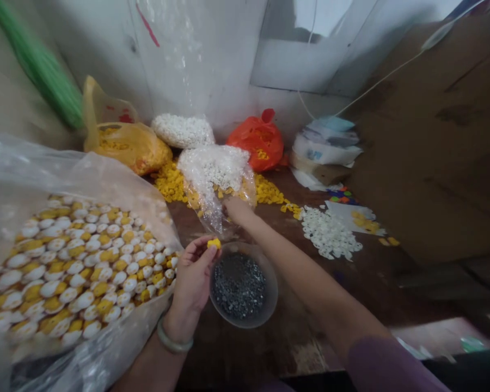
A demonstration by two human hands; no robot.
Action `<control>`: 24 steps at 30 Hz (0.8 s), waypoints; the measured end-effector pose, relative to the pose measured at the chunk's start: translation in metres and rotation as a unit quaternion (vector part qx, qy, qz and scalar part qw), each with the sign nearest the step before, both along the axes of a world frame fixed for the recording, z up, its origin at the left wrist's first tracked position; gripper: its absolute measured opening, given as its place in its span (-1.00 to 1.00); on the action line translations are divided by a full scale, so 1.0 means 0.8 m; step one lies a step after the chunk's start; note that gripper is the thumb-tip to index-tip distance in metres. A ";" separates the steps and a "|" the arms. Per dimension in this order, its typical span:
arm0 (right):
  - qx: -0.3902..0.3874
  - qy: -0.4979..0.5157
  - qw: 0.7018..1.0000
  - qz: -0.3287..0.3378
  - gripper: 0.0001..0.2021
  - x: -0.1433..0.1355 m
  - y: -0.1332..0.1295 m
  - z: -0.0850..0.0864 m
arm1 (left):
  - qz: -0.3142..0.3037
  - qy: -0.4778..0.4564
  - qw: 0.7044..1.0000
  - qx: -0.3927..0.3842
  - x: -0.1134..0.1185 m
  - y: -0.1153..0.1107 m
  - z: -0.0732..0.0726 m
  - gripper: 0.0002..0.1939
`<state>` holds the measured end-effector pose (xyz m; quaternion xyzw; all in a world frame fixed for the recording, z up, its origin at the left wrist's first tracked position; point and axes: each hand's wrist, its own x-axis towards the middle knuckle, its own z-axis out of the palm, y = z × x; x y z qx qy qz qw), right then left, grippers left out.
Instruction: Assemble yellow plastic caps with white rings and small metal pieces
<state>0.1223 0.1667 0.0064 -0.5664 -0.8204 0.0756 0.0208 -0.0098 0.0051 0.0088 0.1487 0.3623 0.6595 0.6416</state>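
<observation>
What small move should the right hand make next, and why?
Probably ease the right hand back from the clear bag toward the left hand: that one holds a yellow piece ready, while the right reaches in. Whether its fingers grip anything is hidden.

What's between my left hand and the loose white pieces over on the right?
In the head view, the bowl of dark bits and your right forearm lie between them.

Small yellow piece (pixel 214 243), pinched in my left hand (pixel 194 272); crumpled clear bag (pixel 213 213), containing white pieces (pixel 221 173), slumped around my right hand (pixel 237 210).
</observation>
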 end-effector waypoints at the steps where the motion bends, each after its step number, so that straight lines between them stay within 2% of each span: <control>1: 0.003 0.004 1.000 0.004 -0.81 0.000 -0.002 0.002 | 0.002 -0.002 1.000 0.000 0.000 0.000 -0.001 -0.67; 6: 0.028 0.033 0.999 0.007 -0.68 -0.009 -0.003 0.010 | 0.007 -0.004 1.000 -0.002 -0.001 0.001 -0.005 -0.71; 10: 0.026 0.044 0.999 -0.012 -0.58 -0.024 0.023 0.009 | 0.008 -0.027 1.000 -0.008 -0.001 0.002 -0.008 -0.70; 14: -0.019 0.053 0.998 -0.019 -0.73 -0.036 0.056 0.000 | 0.000 -0.056 0.998 -0.016 -0.002 0.003 -0.006 -0.67; 17: -0.052 0.079 0.995 -0.031 -0.74 -0.040 0.067 -0.008 | -0.004 -0.070 0.997 -0.016 -0.003 0.004 -0.005 -0.67; 20: -0.071 0.138 0.986 -0.061 -0.76 -0.036 0.065 -0.006 | -0.002 -0.068 0.998 -0.015 -0.005 0.005 -0.004 -0.68; 24: -0.081 0.275 0.953 -0.101 -0.83 -0.022 0.047 0.012 | -0.001 -0.063 0.998 -0.012 -0.005 0.005 -0.003 -0.67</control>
